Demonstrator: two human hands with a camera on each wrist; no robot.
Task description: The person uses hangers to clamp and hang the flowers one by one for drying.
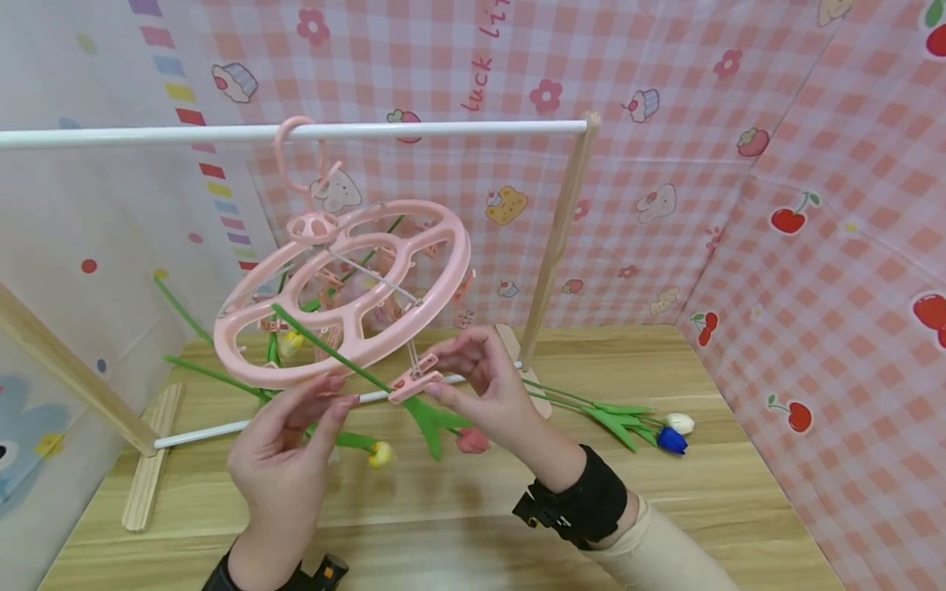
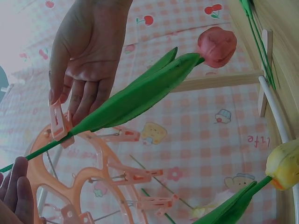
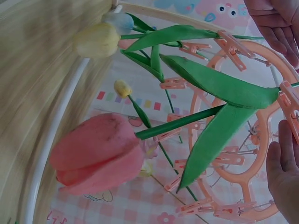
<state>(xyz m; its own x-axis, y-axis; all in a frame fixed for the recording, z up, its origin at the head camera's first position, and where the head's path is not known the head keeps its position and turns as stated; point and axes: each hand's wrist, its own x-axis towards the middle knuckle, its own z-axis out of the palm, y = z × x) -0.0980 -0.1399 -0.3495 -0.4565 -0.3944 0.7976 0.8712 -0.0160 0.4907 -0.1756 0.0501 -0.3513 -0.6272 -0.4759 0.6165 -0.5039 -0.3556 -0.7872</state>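
Note:
In the head view my right hand point(image 1: 484, 386) pinches a pink clothespin point(image 1: 414, 382) that hangs from the front rim of a round pink drying hanger point(image 1: 443, 300). The clothespin's jaws are around the green stem of a pink tulip point(image 2: 217, 46), whose bloom points down to the right with broad leaves below the clip. My left hand point(image 1: 284, 460) is close to the free end of that stem, fingers loosely extended and holding nothing. Other clothespins point(image 3: 233, 49) on the hanger hold more tulips, among them a yellow tulip point(image 3: 96, 41).
The hanger hooks over a white rail point(image 1: 473, 129) with wooden posts point(image 1: 557, 238); a lower white bar crosses behind my hands. White and blue tulips point(image 1: 671, 441) lie on the wooden table point(image 1: 665, 525) at right. Checked cloth covers the walls.

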